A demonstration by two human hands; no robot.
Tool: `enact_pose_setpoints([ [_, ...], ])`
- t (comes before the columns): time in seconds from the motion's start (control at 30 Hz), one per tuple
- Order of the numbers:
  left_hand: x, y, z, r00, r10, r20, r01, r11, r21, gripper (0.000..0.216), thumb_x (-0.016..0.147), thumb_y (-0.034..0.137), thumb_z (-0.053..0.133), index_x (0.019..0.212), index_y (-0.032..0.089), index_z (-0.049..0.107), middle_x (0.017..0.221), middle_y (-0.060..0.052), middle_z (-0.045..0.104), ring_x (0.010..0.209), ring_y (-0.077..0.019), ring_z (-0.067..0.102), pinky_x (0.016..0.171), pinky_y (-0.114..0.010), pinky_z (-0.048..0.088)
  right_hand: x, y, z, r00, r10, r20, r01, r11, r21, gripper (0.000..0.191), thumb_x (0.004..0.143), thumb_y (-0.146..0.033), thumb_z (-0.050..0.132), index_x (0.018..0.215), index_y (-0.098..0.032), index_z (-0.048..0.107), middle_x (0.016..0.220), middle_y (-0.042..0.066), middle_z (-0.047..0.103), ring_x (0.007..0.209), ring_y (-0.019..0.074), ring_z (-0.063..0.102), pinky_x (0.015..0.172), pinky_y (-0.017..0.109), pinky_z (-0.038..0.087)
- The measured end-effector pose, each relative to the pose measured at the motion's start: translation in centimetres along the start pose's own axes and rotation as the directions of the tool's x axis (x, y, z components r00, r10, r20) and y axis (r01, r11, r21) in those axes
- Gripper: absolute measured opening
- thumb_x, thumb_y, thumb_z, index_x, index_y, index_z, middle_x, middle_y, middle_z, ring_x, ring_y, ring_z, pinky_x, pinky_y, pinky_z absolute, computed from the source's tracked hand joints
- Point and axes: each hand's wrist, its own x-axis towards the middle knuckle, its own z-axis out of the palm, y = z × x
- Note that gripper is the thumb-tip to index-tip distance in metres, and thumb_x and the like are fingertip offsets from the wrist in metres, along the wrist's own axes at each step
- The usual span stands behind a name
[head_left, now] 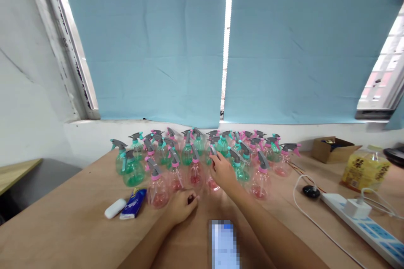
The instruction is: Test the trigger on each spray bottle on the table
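Several small spray bottles, pink and green with grey triggers, stand crowded on the wooden table (78, 227) under the window. My right hand (223, 171) reaches into the cluster, and its fingers close round the grey trigger top of a pink spray bottle (213, 183). My left hand (182, 204) rests on the table in front of the bottles, fingers curled into a loose fist with nothing visible in it. A pink bottle (157, 191) stands just left of that hand.
A white oblong object (115, 208) and a blue tissue pack (134, 203) lie left of the bottles. At right are a cardboard box (333, 149), a yellow bottle (365, 170), a black mouse (311, 191), a white power strip (362, 218) with cables. Blue blinds hang behind.
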Motion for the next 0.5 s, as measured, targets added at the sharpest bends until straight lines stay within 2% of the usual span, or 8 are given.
enact_pose_setpoints([
  [0.1,0.0,0.0,0.0,1.000,0.002,-0.002,-0.002,1.000,0.003,0.031,0.094,0.038,0.047,0.073,0.019,0.059,0.070,-0.001,0.065,0.067,-0.0157,0.057,0.060,-0.025,0.031,-1.1,-0.4,-0.8,0.998,-0.047,-0.033,0.049,0.996,0.081,0.039,0.082,-0.009,0.046,0.114,-0.023,0.062,0.121,0.012,0.059,0.096,0.0248,0.062,0.084,0.035,0.048],
  [0.2,0.0,0.0,0.0,1.000,-0.003,0.002,0.003,1.000,0.016,0.031,0.093,0.037,0.047,0.071,0.019,0.058,0.069,-0.001,0.065,0.065,-0.0153,0.056,0.059,-0.025,0.030,-2.4,-0.6,-1.0,0.992,-0.077,-0.100,0.100,0.963,0.250,0.049,0.079,-0.012,0.051,0.127,-0.024,0.052,0.128,0.013,0.056,0.109,0.0277,0.059,0.092,0.042,0.047],
  [0.3,-0.1,0.0,0.0,1.000,0.003,-0.003,-0.003,1.000,0.013,0.030,0.094,0.036,0.046,0.071,0.019,0.058,0.069,0.000,0.065,0.065,-0.0154,0.057,0.059,-0.025,0.031,-3.4,-0.8,-0.7,0.989,0.017,-0.144,0.063,0.845,0.530,0.069,0.074,-0.013,0.056,0.139,-0.023,0.034,0.130,0.014,0.056,0.107,0.0254,0.060,0.090,0.041,0.049],
  [0.37,-0.1,0.0,0.1,1.000,0.009,-0.010,-0.009,1.000,0.004,0.029,0.093,0.036,0.047,0.072,0.019,0.058,0.070,0.000,0.065,0.066,-0.0155,0.058,0.059,-0.025,0.031,-3.5,-1.0,-0.5,0.987,0.132,-0.092,-0.033,0.724,0.689,0.075,0.072,-0.011,0.055,0.142,-0.024,0.028,0.127,0.012,0.058,0.102,0.0228,0.062,0.084,0.037,0.051],
  [0.43,-0.1,0.0,0.1,1.000,0.009,-0.014,-0.009,1.000,0.005,0.029,0.093,0.036,0.047,0.072,0.019,0.058,0.070,0.000,0.065,0.066,-0.0154,0.058,0.059,-0.024,0.031,-3.1,-1.1,-0.5,0.982,0.190,-0.011,-0.115,0.637,0.763,0.073,0.071,-0.010,0.051,0.140,-0.025,0.034,0.121,0.009,0.063,0.101,0.0218,0.063,0.080,0.034,0.051],
  [0.5,-0.1,0.0,0.1,1.000,0.011,-0.017,-0.011,1.000,0.010,0.029,0.093,0.036,0.048,0.071,0.019,0.057,0.070,0.000,0.065,0.065,-0.0153,0.058,0.059,-0.024,0.031,-2.4,-0.9,-0.6,0.981,0.186,0.051,-0.156,0.611,0.776,0.064,0.069,-0.011,0.049,0.132,-0.023,0.048,0.114,0.007,0.066,0.100,0.0222,0.063,0.079,0.032,0.050],
])
